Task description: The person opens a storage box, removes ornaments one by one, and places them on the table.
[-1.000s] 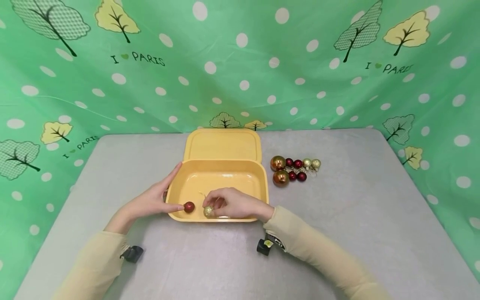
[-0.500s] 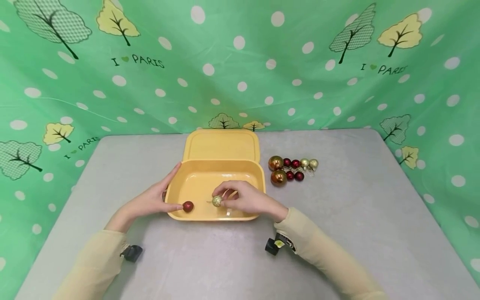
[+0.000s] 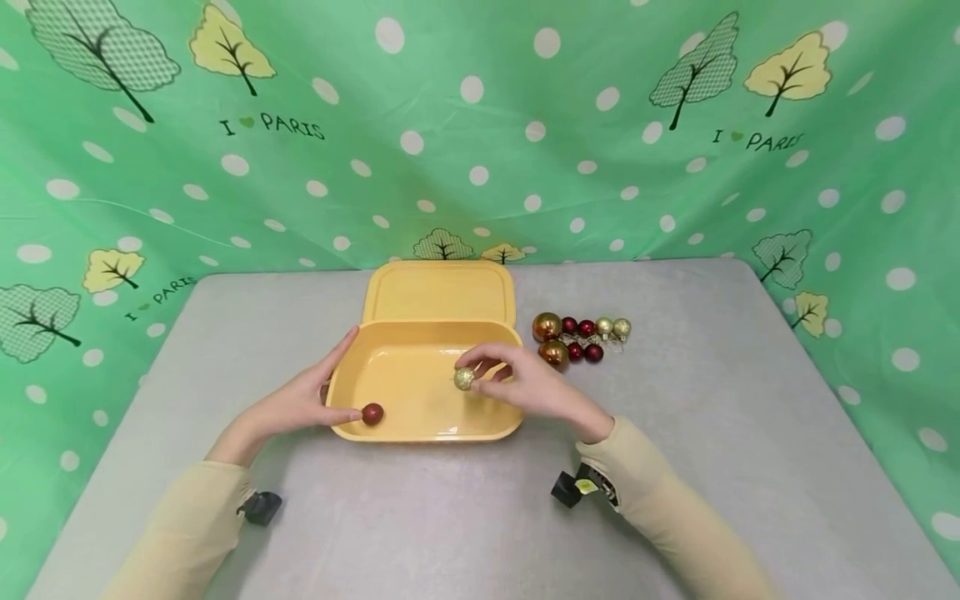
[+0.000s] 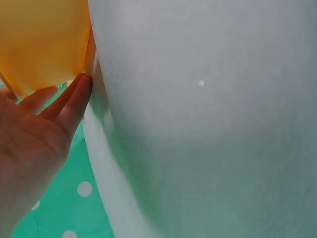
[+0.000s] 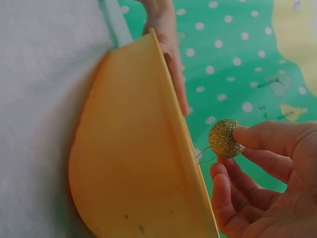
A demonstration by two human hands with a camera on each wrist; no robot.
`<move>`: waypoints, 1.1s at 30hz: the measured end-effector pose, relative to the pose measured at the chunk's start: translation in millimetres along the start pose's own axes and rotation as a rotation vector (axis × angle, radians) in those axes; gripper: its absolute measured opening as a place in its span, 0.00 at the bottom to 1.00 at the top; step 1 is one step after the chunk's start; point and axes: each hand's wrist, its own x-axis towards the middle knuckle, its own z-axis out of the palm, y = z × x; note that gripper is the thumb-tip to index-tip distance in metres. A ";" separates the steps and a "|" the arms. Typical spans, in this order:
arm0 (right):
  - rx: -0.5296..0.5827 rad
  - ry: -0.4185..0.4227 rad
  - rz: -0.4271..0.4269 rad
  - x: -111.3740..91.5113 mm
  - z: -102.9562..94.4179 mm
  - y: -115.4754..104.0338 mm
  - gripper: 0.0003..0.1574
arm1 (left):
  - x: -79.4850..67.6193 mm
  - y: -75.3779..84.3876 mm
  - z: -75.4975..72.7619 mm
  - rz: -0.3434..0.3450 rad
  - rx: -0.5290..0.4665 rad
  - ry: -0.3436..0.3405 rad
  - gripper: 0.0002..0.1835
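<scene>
My right hand (image 3: 525, 379) pinches a small gold glitter bauble (image 5: 226, 138) between thumb and fingertips, over the right part of a yellow plastic box (image 3: 420, 432). A thin thread loop sticks out from the bauble in the right wrist view. A small dark red bauble (image 3: 372, 414) lies in the front left corner of the box. At the box's left side rests my left hand (image 3: 303, 400), fingers straight along the outer wall and thumb laid over the rim, its tip right at the red bauble. In the left wrist view, the fingers (image 4: 74, 101) touch the box wall.
Behind the box lies its yellow lid (image 3: 440, 293). To the right, on the grey table (image 3: 712, 433), sits a cluster of baubles: two large copper-gold ones (image 3: 547, 327), several dark red ones (image 3: 587, 328) and two small gold ones (image 3: 622, 327). A green dotted curtain (image 3: 480, 150) hangs behind.
My right hand has moved right and back from the front of the box, carrying the gold bauble up with it. The left hand and the red bauble stay in place.
</scene>
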 end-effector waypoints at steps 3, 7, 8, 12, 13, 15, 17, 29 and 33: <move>0.006 0.037 0.003 -3.6 -5.4 3.4 0.18 | -1.6 -0.2 -0.1 -0.009 0.013 0.000 0.62; 0.001 0.082 0.017 -9.1 -15.1 9.1 0.18 | 0.1 0.4 -0.6 -0.007 0.029 -0.004 0.62; -0.001 0.090 0.026 -10.3 -17.5 10.1 0.18 | 0.3 0.5 -0.7 -0.006 0.030 -0.006 0.62; -0.008 0.123 0.055 -15.2 -27.5 14.0 0.18 | 0.4 0.0 -0.8 -0.003 0.018 -0.008 0.62; -0.016 0.131 0.060 -16.4 -30.6 14.8 0.18 | 0.2 -0.3 -0.6 -0.002 0.014 -0.007 0.62; -0.027 0.151 0.065 -19.1 -37.1 17.1 0.18 | -0.2 -1.2 -0.1 0.001 0.006 -0.006 0.62; -0.037 0.171 0.071 -22.6 -44.4 18.9 0.18 | -0.6 -2.0 0.2 0.004 0.001 -0.004 0.62; -0.069 0.266 0.189 -44.2 -79.6 24.9 0.18 | -1.9 -2.9 0.5 -0.009 0.020 0.008 0.62; -0.076 0.285 0.216 -50.7 -88.5 27.6 0.19 | -1.5 -2.9 0.5 -0.006 0.024 0.007 0.61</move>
